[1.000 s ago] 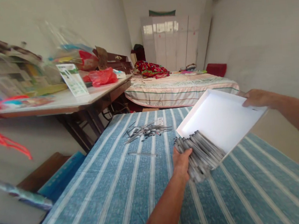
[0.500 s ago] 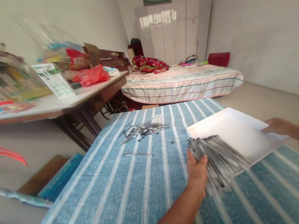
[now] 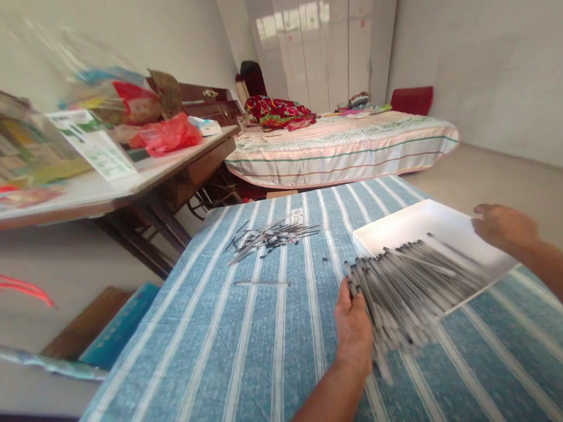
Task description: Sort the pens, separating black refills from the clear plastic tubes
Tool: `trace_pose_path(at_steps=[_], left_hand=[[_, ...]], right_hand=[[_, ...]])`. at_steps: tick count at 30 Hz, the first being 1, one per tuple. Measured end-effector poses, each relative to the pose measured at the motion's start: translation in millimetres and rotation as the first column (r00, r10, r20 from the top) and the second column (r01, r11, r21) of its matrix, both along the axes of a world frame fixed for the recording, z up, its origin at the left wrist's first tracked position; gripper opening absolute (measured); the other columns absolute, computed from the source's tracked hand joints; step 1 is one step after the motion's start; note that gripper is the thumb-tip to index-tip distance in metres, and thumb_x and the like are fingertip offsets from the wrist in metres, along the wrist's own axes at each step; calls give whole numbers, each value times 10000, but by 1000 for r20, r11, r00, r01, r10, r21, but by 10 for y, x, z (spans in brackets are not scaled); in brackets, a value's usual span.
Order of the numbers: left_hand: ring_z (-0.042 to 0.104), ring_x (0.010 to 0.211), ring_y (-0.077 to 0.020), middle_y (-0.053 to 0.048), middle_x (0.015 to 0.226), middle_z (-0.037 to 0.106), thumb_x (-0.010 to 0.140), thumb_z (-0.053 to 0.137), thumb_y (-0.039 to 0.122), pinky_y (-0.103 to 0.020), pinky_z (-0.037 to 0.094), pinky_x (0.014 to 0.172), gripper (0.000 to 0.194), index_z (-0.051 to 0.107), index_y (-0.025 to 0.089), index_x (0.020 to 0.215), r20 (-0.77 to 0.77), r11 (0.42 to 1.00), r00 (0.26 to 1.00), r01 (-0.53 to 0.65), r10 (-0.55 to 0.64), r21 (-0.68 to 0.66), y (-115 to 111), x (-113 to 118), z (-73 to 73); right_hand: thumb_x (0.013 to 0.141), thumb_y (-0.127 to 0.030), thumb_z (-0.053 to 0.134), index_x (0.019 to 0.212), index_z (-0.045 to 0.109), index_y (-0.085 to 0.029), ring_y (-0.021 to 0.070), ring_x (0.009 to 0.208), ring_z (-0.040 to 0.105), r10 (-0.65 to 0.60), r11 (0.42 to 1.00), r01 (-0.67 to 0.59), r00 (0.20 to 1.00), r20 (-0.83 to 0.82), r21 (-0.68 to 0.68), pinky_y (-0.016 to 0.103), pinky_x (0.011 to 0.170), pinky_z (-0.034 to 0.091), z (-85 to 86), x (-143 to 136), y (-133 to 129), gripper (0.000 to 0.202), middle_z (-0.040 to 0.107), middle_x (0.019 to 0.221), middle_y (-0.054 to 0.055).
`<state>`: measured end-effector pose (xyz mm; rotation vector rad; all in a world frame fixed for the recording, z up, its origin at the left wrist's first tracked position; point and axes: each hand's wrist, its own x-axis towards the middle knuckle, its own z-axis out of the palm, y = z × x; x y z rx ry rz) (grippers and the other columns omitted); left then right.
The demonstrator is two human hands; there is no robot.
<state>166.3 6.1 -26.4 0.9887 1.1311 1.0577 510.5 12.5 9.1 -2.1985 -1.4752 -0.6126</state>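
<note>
My left hand (image 3: 352, 324) is closed at the left side of a thick bundle of grey, see-through pens (image 3: 396, 299) with dark ends. Part of the bundle spreads over the near side of a shallow white box (image 3: 394, 226); the lower ends are blurred. At the box's right side, my right hand (image 3: 507, 224) is closed on the rim. Farther back on the striped cloth lies a loose pile of thin dark sticks and small pen parts (image 3: 274, 235). One single clear pen tube (image 3: 262, 283) lies nearer, beside a tiny dark cap (image 3: 325, 259).
A blue-and-white striped cloth (image 3: 216, 352) covers the table. To the left stands a desk (image 3: 157, 174) with a red plastic bag (image 3: 167, 135) and a standing card (image 3: 96, 146). Behind the table is a bed (image 3: 340, 148), then a white wardrobe (image 3: 315, 53).
The pens have spread from the left hand into the box, with many now lying inside it. My left hand has shifted slightly left, and my right hand has moved a little left along the rim.
</note>
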Motion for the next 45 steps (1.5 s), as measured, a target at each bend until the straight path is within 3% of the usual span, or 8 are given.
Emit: trace_pose_path(at_steps=[4,10,17,24,29,33,37,45], left_hand=[[446,1179,-190,-56,1249,532,766,449,138,-304,294,1015,460,495,174,1223,-220,987,975,47,-12,155,37,-75,-100],[573,987,-243,-94,1034,642,724,489,109,-372,421,876,283,627,175,962,-484,920,875,171,23,352,241,-541,-48],[426,1145,-275,-106,1060,591,718,551,61,-414,278,980,120,616,145,773,-693,833,704,283,155,475,830,-1432,263],[554,890,-228,-51,730,591,715,583,105,-374,387,818,115,565,142,607,-766,836,624,331,154,437,969,-1583,321],[582,764,-208,-40,725,603,702,565,173,-338,429,730,22,584,163,708,-675,844,724,267,143,465,666,-1663,516],[606,771,-188,-31,793,620,703,615,250,-325,490,682,146,586,158,812,-49,945,998,41,-27,323,373,-1706,584],[611,756,-168,-25,777,621,666,672,189,-312,512,667,142,600,137,777,282,989,958,13,-55,149,233,-1693,492],[640,812,-198,-54,824,673,669,682,191,-283,533,640,154,581,138,773,333,995,938,84,-96,51,223,-1738,423]], right_hand=[[790,-281,492,924,662,-134,193,672,605,162,984,-159,986,31,-74,284,585,393,54,-782,-154,261,659,931,134],[846,-263,437,823,640,-164,174,722,583,496,868,-495,867,-50,17,285,698,431,-44,-1827,-517,227,640,788,61],[838,-180,463,818,613,-159,165,778,566,672,739,-643,727,-143,201,295,756,401,-91,-2643,-694,153,634,826,64],[833,-144,427,744,602,-178,145,698,563,699,693,-707,609,-373,143,269,692,396,-112,-3199,-669,199,609,714,31],[830,-249,459,859,607,-177,139,692,582,632,696,-674,413,-656,246,240,648,427,-56,-3352,-624,167,621,732,32],[838,-429,415,900,580,-146,132,586,591,413,738,-629,136,-901,243,210,494,417,-67,-3491,-509,333,628,686,41],[809,-575,352,778,544,-127,97,366,511,178,777,-588,-139,-974,226,172,320,270,-173,-3614,-426,489,607,534,32],[664,-559,601,682,494,-137,101,305,512,63,823,-450,-534,-843,346,152,283,276,-273,-3630,-345,435,625,480,34]])
